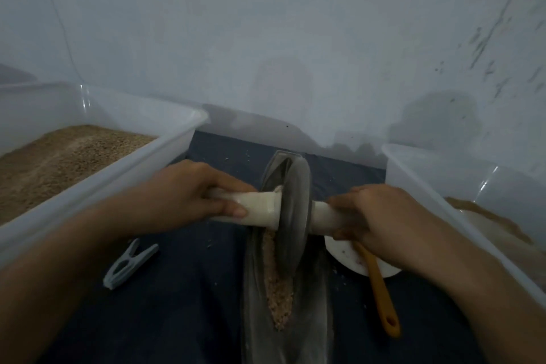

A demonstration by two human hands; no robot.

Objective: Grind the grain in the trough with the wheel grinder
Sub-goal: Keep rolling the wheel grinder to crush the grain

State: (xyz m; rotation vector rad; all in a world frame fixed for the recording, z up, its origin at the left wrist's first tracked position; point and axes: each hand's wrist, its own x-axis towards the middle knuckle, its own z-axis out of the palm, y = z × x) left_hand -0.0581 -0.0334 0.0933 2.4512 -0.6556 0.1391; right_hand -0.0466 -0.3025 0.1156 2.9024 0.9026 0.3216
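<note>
- Wall (266, 38): pale, scuffed, fills the upper half of the frame; dark specks toward the upper right.
- Counter (177, 319): dark blue surface across the lower half, carrying all items below; scattered crumbs near the centre.
- Left tub (165, 154): translucent plastic, left edge of the frame, holding a bed of brown grain stock (59, 162).
- Right tub (443, 186): translucent plastic, right edge of the frame, with a smaller brown heap inside, partly hidden by the forearm.
- Trough (257, 289): long, narrow, grey metal, running from centre to the bottom edge of the frame, lengthwise away from the viewer.
- Grain (279, 295): pinkish-tan, coarse, lying in a strip along the trough's groove, nearer the bottom of the frame than the wheel.
- Wheel grinder (295, 210): grey disc standing upright in the trough at centre frame, with a cream axle handle out each side.
- Left hand (183, 192): fingers wrapped round the left handle, thumb along the front.
- Right hand (381, 216): fingers curled over the right handle.
- White dish (345, 254): just right of the trough, partly under the right hand.
- Orange spatula (381, 298): lying across the dish, handle toward the lower right.
- Grey clothes peg (130, 263): lower left, near the left tub.
</note>
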